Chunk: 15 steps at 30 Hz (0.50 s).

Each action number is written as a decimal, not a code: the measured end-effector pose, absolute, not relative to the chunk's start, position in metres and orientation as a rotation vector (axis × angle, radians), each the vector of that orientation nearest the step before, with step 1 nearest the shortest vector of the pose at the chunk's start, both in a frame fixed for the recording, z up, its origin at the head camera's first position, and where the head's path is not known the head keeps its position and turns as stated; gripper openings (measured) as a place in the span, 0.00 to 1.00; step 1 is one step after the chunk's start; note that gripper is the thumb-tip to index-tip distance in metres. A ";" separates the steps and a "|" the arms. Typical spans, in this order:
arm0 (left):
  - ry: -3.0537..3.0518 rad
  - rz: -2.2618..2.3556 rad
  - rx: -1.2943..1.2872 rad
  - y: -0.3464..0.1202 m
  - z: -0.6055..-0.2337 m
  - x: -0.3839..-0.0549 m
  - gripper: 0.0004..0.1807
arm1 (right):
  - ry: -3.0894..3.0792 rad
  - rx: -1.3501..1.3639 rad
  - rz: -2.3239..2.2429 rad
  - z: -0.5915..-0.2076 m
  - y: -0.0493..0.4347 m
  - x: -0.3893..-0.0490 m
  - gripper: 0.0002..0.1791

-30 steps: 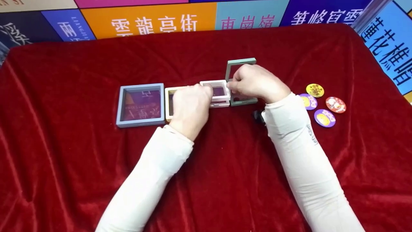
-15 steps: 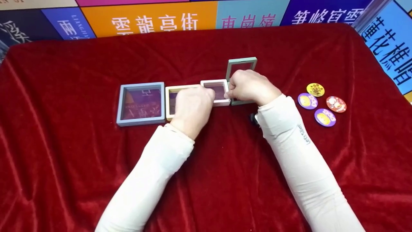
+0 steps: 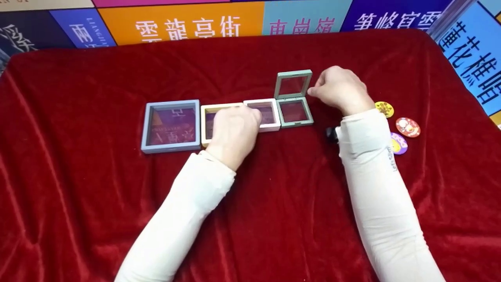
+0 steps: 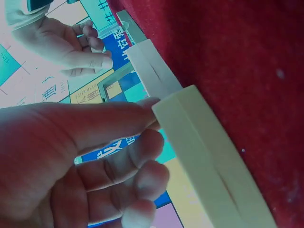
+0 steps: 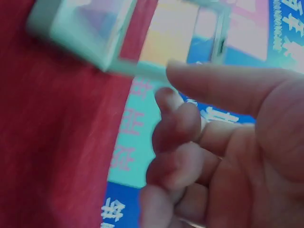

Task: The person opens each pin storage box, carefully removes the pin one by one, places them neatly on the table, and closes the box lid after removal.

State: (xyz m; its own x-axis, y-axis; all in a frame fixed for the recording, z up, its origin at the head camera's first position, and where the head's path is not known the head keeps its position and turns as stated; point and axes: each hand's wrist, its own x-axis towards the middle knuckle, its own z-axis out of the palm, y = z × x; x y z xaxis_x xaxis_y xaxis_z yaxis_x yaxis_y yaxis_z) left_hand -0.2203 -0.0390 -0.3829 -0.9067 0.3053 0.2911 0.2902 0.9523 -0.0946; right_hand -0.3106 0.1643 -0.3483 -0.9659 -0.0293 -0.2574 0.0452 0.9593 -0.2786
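Observation:
In the head view, a blue square frame (image 3: 172,149), a cream one (image 3: 209,106), a white one (image 3: 270,127) and a green one (image 3: 299,123) form a row on red cloth. The green frame's lid (image 3: 293,73) stands upright. My left hand (image 3: 235,129) lies over the cream and white frames with bent fingers; its thumb tip reaches the white frame's edge in the left wrist view, partly hidden by the cream frame (image 4: 209,147). Nothing lies in my right hand (image 3: 344,86), whose fingers curl loosely, thumb tip right beside the green lid's edge.
A yellow badge (image 3: 384,109), a red one (image 3: 408,127) and a purple one (image 3: 398,144) lie right of the right sleeve (image 3: 364,141). Wrinkled red cloth (image 3: 274,219) covers the table. Panels with large characters (image 3: 188,27) stand along the back and right.
The white frame's raised top part has come down flat. My right hand has left it and moved right, past the green lid, its sleeve now covering a purple badge. My left hand stays put.

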 end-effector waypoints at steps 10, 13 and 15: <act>-2.849 0.030 -0.546 -0.032 -0.380 -0.217 0.06 | 2.918 -0.011 -0.684 -0.341 0.170 -0.312 0.21; -2.964 0.041 -0.677 -0.027 -0.379 -0.218 0.12 | 2.970 -0.095 -0.767 -0.337 0.169 -0.309 0.20; -3.035 0.090 -0.767 -0.024 -0.380 -0.218 0.21 | 2.993 -0.160 -0.808 -0.336 0.167 -0.307 0.19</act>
State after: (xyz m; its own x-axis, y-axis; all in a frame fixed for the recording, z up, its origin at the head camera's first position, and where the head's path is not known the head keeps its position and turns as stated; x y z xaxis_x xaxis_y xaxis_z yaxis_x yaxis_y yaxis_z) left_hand -0.2181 -0.0241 -0.3800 -0.8798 0.4752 -0.0045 0.4747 0.8783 -0.0578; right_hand -0.3069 0.1665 -0.3362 -0.9940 -0.1091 -0.0089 -0.0898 0.8592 -0.5037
